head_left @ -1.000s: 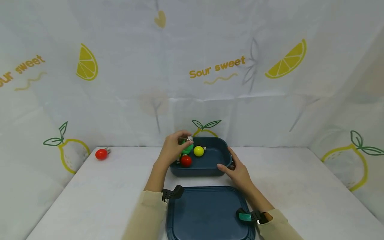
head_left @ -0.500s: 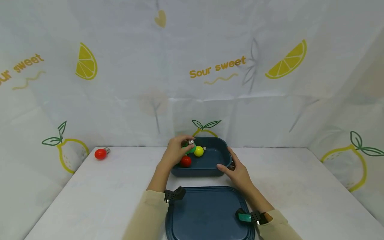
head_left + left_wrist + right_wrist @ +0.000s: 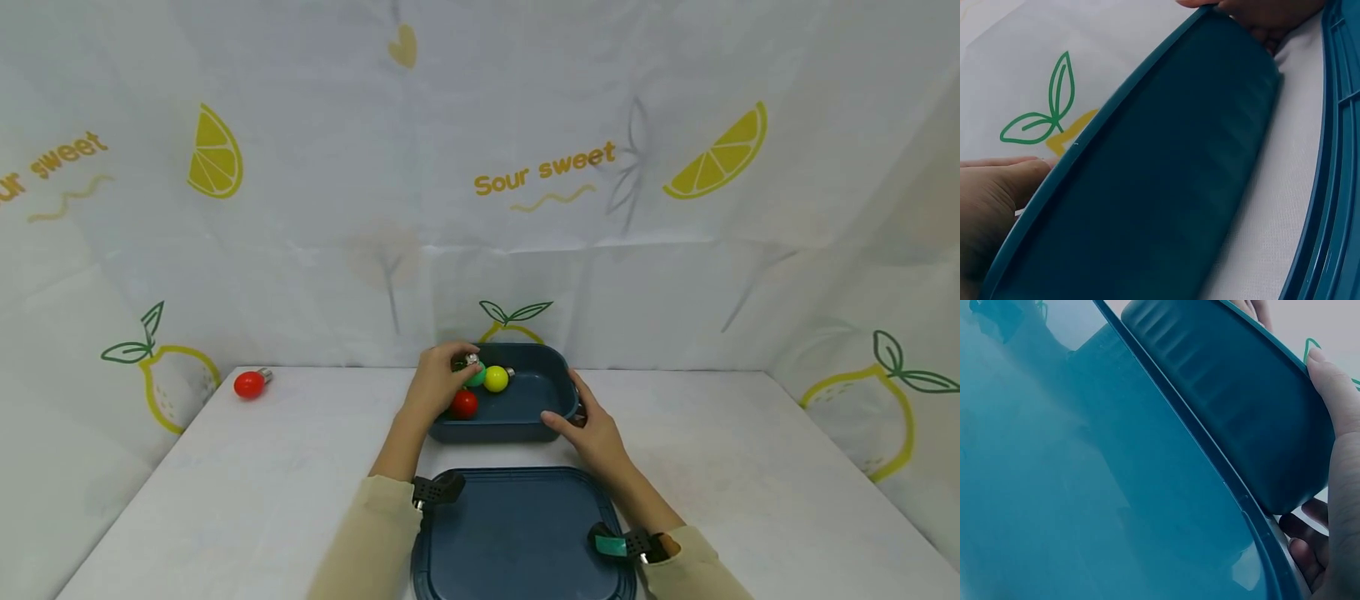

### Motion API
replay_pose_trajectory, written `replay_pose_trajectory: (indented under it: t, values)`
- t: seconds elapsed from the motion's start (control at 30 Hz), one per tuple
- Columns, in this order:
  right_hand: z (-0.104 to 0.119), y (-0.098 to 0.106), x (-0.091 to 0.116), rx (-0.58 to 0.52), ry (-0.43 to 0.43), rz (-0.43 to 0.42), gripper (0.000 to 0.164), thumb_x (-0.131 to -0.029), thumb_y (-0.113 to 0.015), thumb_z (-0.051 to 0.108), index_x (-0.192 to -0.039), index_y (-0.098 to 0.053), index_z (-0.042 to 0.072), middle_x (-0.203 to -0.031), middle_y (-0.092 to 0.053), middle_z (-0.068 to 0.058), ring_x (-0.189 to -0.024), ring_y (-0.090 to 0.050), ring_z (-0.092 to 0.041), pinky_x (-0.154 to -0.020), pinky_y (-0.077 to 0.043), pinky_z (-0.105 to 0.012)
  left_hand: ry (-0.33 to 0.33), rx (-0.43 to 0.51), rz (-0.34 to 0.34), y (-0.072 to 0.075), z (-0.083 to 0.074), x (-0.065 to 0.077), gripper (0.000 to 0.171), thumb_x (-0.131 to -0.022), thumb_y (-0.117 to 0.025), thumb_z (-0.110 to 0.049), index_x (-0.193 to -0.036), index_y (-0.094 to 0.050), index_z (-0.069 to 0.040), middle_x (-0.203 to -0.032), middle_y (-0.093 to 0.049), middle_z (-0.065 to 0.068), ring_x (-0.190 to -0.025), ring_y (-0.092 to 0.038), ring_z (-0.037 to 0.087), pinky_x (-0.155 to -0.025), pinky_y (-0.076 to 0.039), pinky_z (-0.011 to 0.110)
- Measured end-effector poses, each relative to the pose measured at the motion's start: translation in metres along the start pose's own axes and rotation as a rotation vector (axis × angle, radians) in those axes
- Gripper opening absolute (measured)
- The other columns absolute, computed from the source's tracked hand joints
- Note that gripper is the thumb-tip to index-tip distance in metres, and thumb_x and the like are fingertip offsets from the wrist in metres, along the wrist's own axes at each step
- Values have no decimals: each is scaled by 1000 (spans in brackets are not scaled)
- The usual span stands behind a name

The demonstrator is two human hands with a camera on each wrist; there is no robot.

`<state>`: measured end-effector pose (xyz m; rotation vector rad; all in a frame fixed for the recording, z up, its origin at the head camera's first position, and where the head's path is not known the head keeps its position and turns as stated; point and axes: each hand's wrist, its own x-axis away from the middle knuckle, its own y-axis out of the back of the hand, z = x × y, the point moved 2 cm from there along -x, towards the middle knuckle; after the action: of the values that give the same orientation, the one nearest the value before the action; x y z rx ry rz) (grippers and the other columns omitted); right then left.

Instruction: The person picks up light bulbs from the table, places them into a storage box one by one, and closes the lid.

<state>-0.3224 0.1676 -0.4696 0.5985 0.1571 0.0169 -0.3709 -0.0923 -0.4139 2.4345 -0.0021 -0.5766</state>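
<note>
My left hand reaches over the left end of a dark blue box. Its fingers pinch a green light bulb near the silver base, which points up. Close by in the box lie a red bulb and a yellow bulb with its silver base to the right. At the box's right end my right hand grips the wall, thumb on the near rim. In the right wrist view the right thumb lies at the rim and the fingers curl round underneath. The box wall hides the bulbs in both wrist views.
A dark blue tray lies in front of the box, beneath the wrists. Another red bulb sits on the white table at the far left. A white printed curtain hangs behind the table.
The left hand has lowered the green bulb into the box and shifted slightly right. The right hand keeps its grip on the box end.
</note>
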Motion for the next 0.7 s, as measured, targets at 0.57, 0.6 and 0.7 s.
replay_pose_trajectory:
  t: [0.57,0.6,0.7]
  values:
    - [1,0,0,-20,-2,2,88,-94,-69,43,-163,-17,29,-158,-41,-24,-131,-57,-43,-100,-55,-51,77,-72,89,-1,1,-1,30,-91,-76,-19,-119,-73,-8,-114,-76,11,-108,-70,27,-99,-56,45]
    - [1,0,0,-20,-3,2,88,-94,-69,43,-163,-17,29,-157,-41,-24,-131,-57,-43,-100,-55,-51,84,-80,101,-2,1,0,30,-92,-75,-19,-119,-73,-8,-114,-75,10,-108,-70,27,-99,-56,45]
    - [1,0,0,-21,-3,2,88,-94,-69,43,-163,-17,29,-157,-41,-24,-131,-57,-43,-100,-55,-50,87,-121,138,-3,2,0,28,-93,-74,-20,-119,-73,-8,-115,-75,8,-107,-69,25,-99,-56,45]
